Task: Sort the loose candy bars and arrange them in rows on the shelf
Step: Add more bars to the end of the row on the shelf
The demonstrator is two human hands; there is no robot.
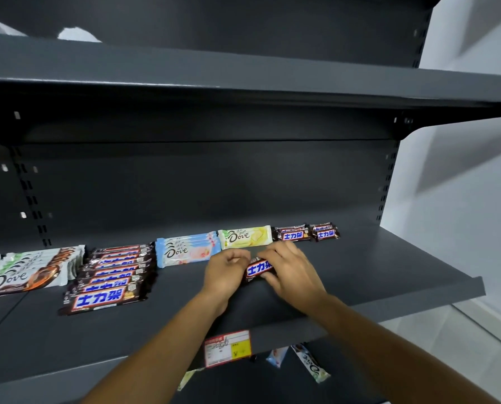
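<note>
Both hands meet over the middle of the dark grey shelf (389,275): the left hand (226,272), fingers curled, pinches the left end of a small Snickers bar (258,268), and the right hand (290,269) curls over its right end with the thumb beneath. The one bar lies between them, low over the shelf board; whether it touches the board I cannot tell. Behind the hands, along the back, lie a stack of blue Dove bars (186,250), three or four by their layered edges, and just to its right a yellow Dove bar (244,237), one wrapper showing on top. Further right stand two small piles of short Snickers bars (307,234), side by side, each at least two high. Left of the blue stack a row of long Snickers bars (109,282) runs from front to back, about seven overlapping, the rear ones too crowded to count surely. At the far left is a row of white Dove bars (25,275) with orange print, several, cut off by the edge. A red and yellow price tag (227,348) hangs on the shelf's front lip. On the lower shelf (243,386) lie three loose bars: a white Dove bar (311,364), a pale blue bar (277,355) and a yellowish bar (186,378).
</note>
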